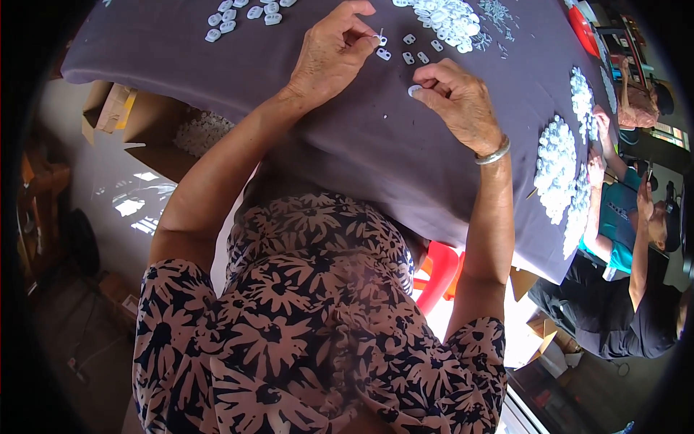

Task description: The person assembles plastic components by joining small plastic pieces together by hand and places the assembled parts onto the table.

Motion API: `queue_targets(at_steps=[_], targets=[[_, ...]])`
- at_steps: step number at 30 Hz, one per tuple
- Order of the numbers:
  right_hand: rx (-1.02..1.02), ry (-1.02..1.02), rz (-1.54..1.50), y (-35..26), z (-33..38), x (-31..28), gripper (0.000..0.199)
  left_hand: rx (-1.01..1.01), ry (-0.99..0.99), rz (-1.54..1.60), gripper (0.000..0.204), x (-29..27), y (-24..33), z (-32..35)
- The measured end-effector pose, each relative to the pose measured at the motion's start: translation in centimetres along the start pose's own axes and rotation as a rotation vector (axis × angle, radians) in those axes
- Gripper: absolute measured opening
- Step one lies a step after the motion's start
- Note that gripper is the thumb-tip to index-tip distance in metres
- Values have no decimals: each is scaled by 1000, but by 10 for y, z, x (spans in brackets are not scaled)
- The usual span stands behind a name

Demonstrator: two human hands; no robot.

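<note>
My left hand [327,59] reaches over the cloth-covered table and pinches a small white plastic piece [382,41] between thumb and fingertips. A thin pin-like bit sticks up from that piece. Just below it lies another small white piece with dark holes [384,54]. To the right, my right hand [461,101] holds a white rounded plastic cap [414,90] between thumb and forefinger, a little above the cloth. Several more small pieces with holes [423,57] are spread between and beyond my hands. The two held parts are apart.
Beyond my hands lie a heap of white parts [450,23] and scattered thin metal pins [497,14]. White caps [228,27] sit at the far left. Larger white heaps [555,163] lie by co-workers at the right. A cardboard box [155,134] stands below the table's left edge.
</note>
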State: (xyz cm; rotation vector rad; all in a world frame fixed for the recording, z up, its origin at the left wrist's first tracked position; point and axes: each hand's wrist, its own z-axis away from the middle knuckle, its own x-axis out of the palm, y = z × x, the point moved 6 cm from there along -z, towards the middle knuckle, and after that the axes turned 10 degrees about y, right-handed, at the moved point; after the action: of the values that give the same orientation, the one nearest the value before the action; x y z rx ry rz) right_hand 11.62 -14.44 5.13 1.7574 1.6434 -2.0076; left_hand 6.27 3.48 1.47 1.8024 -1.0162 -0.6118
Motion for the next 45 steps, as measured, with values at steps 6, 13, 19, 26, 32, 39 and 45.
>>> queue_targets(at_steps=[6,13,19,26,32,39,45], targets=[[-35,-3,-11,-2,-1,6,12,617,-13,312,18,0,17,-2],[108,96,-374,13,-19,2,7,-157,-219,81,38,11,10,8],[171,270,-656,12,-30,11,15,-242,-263,63,39,13,5,11],[199,266,-616,11,-29,20,16,-116,-289,-3,40,16,7,12],[196,241,-585,11,-27,19,15,-111,-293,1,40,16,8,13],[167,212,-570,10,-27,19,15,-131,-351,-44,41,19,10,15],[164,189,-547,11,-28,18,15,-128,-349,-27,42,18,9,15]])
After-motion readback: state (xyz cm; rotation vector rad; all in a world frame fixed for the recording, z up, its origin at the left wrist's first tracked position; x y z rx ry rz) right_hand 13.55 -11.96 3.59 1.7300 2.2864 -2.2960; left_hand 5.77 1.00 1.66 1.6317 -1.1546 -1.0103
